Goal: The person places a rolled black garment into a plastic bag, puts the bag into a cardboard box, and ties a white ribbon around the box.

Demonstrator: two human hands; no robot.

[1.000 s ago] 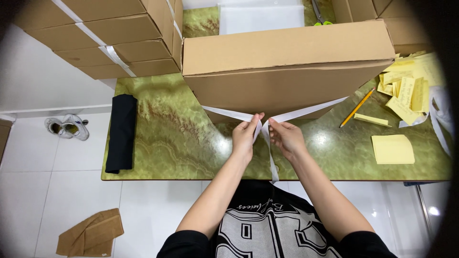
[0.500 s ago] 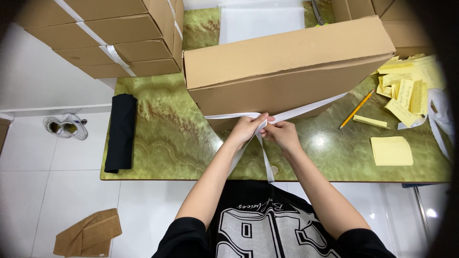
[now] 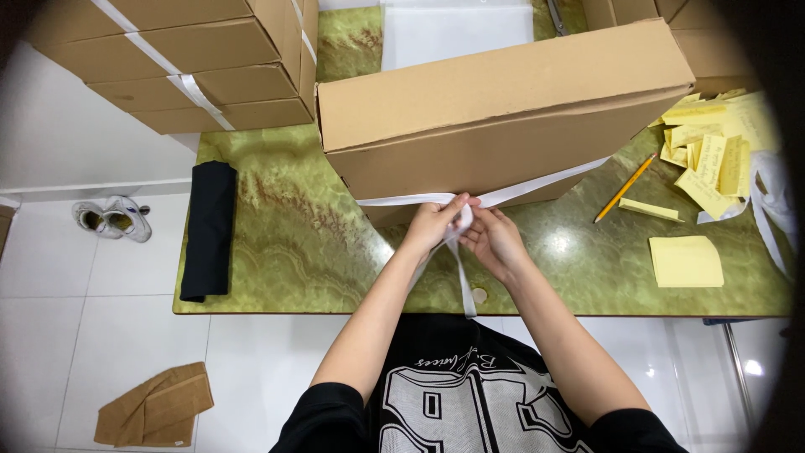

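Closest in, left hand [image 3: 433, 225] and right hand [image 3: 495, 242] pinched on the white strap [image 3: 402, 200], ends crossed at the near face of the cardboard box [image 3: 503, 109] on the green marble table [image 3: 285, 243] — knot-tying under way, by the look of it. Next, likely: pulling both ends snug, keeping tension. Farther right, a pencil [image 3: 625, 187] and yellow notes [image 3: 686, 261] — beyond, strapped boxes [image 3: 176, 59].

bright, sharp; glare on table [image 3: 285, 252]; dark fisheye corners.
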